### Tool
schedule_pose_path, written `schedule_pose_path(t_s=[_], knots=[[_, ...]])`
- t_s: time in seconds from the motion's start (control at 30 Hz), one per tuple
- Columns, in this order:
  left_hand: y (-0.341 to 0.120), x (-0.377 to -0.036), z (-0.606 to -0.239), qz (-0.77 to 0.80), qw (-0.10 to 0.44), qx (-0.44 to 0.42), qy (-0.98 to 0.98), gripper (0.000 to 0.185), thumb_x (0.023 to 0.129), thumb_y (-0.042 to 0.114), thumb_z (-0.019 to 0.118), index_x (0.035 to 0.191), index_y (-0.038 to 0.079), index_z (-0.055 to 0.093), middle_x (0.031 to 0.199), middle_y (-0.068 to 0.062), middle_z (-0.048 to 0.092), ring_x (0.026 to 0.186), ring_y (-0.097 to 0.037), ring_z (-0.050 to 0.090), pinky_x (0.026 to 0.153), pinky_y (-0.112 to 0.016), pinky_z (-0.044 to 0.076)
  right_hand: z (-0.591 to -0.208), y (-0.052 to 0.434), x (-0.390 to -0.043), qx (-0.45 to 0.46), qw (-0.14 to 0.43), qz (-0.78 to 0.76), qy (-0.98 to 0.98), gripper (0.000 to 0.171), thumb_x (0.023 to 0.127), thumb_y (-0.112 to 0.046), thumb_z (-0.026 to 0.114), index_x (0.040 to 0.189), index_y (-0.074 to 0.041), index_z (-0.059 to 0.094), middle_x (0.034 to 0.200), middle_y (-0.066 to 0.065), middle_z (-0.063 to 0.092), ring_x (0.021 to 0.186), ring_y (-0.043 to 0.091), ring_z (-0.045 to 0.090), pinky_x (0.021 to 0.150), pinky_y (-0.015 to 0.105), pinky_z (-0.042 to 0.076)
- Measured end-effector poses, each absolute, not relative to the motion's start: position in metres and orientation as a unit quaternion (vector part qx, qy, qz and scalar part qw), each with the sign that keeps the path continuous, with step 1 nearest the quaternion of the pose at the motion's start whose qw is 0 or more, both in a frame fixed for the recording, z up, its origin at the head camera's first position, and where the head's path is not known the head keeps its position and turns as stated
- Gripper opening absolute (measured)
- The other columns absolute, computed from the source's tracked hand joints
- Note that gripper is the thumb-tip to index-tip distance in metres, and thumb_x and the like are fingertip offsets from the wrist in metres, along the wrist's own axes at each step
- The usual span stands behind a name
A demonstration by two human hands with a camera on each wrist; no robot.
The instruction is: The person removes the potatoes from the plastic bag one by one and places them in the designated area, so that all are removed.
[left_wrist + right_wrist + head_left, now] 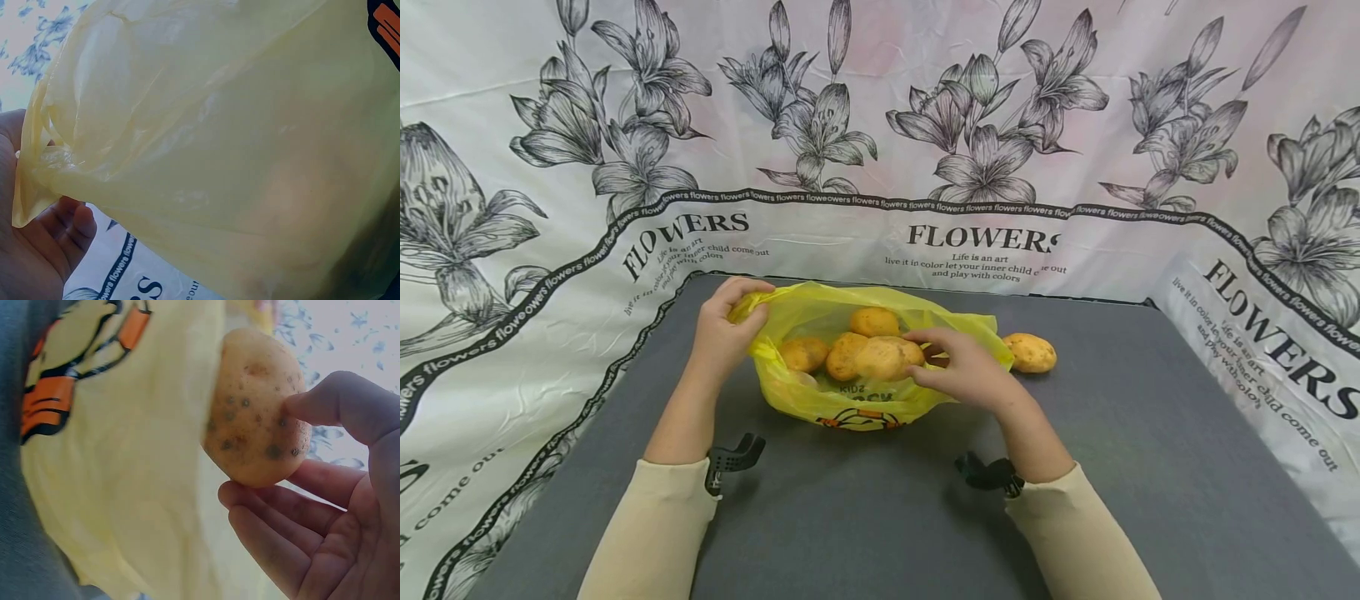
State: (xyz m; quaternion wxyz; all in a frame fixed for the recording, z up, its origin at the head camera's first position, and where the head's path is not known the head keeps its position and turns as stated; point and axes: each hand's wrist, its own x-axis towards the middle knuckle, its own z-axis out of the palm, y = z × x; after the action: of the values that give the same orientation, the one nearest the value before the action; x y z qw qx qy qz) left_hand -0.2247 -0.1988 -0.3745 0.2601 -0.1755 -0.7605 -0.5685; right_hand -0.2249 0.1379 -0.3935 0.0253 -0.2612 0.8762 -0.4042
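A yellow plastic bag (782,398) with black and orange print lies on the grey table, its mouth spread wide. My left hand (730,325) pinches the bag's left rim between thumb and fingers; in the left wrist view the film bunches in that hand (50,244). At the bag's mouth, my right hand (962,367) holds a potato (880,358) by its right end. Dark spots mark this potato (256,412) in the right wrist view. Several other potatoes, such as one at the back (874,321) and one at the left (803,354), sit inside the bag.
One loose potato (1032,353) lies on the table (865,517) just right of the bag. A white cloth printed with flowers (985,167) hangs behind the table and along both sides. Each wrist carries a black camera mount (737,454).
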Motion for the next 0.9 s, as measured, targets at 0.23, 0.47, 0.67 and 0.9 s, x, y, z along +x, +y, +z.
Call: schedule_pose_path(t_s=[0.23, 0.47, 0.67, 0.9], knots=[[-0.198, -0.223, -0.372, -0.571, 0.256, -0.174, -0.760, 0.021, 0.091, -0.010, 0.061, 0.110, -0.009, 0.070, 0.114, -0.019, 0.062, 0.105, -0.012, 0.054, 0.087, -0.020, 0.045, -0.381, 0.151, -0.221, -0.254, 0.016, -0.435, 0.864, 0.049, 0.093, -0.014, 0.073, 0.140, -0.006, 0.062, 0.136, 0.011, 0.061, 0.117, 0.030, 0.061, 0.100, 0.046, 0.051], [-0.205, -0.239, -0.387, -0.570, 0.254, -0.170, -0.763, 0.022, 0.092, -0.007, 0.062, 0.112, -0.005, 0.071, 0.116, -0.016, 0.063, 0.107, -0.011, 0.053, 0.088, -0.021, 0.045, -0.372, 0.163, -0.219, -0.245, -0.002, -0.444, 0.862, 0.048, 0.091, -0.012, 0.076, 0.138, -0.005, 0.064, 0.136, 0.011, 0.062, 0.116, 0.030, 0.062, 0.098, 0.042, 0.053], [-0.211, -0.251, -0.400, -0.569, 0.258, -0.170, -0.762, 0.022, 0.093, -0.001, 0.066, 0.113, 0.004, 0.074, 0.117, -0.007, 0.064, 0.111, -0.012, 0.054, 0.089, -0.022, 0.046, -0.365, 0.174, -0.216, -0.236, -0.012, -0.453, 0.859, 0.047, 0.092, -0.013, 0.076, 0.137, -0.005, 0.064, 0.135, 0.012, 0.062, 0.118, 0.030, 0.061, 0.099, 0.044, 0.052], [-0.211, -0.251, -0.399, -0.566, 0.260, -0.169, -0.764, 0.023, 0.093, -0.002, 0.065, 0.113, 0.003, 0.074, 0.117, -0.009, 0.064, 0.110, -0.011, 0.054, 0.089, -0.021, 0.045, -0.361, 0.187, -0.216, -0.221, -0.023, -0.444, 0.868, 0.048, 0.093, -0.018, 0.077, 0.138, -0.007, 0.063, 0.133, 0.010, 0.063, 0.120, 0.029, 0.061, 0.101, 0.044, 0.051]])
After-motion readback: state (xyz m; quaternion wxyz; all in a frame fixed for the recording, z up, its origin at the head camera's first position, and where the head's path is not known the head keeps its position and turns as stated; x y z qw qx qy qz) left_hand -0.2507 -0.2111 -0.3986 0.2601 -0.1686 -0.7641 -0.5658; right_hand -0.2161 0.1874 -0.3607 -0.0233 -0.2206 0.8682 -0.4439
